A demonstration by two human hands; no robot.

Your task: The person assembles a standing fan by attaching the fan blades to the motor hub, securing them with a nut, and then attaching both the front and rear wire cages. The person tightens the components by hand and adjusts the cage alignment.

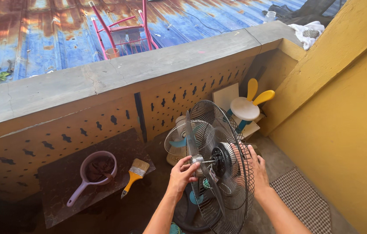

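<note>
A long concrete parapet (pixel 105 82) runs from nine o'clock to one o'clock, its yellow face pierced with small cut-out shapes; a smooth yellow wall (pixel 344 130) fills three o'clock. Beyond it lies a rusted blue corrugated roof (pixel 40 34). At five o'clock you work on a standing fan (pixel 218 169), its round wire grille (pixel 235 190) opened toward you, with a translucent blade (pixel 192 138) and a black motor hub (pixel 221 159). Your left hand (pixel 183 171) closes its fingers around the small metal cap on the shaft. Your right hand (pixel 255 167) lies spread against the back of the grille. On the dark slab (pixel 75 195) at eight o'clock sit a purple plastic scoop (pixel 94 171) and a yellow-handled brush (pixel 133 175). A checked mat (pixel 302 199) lies on the floor at four o'clock.
</note>
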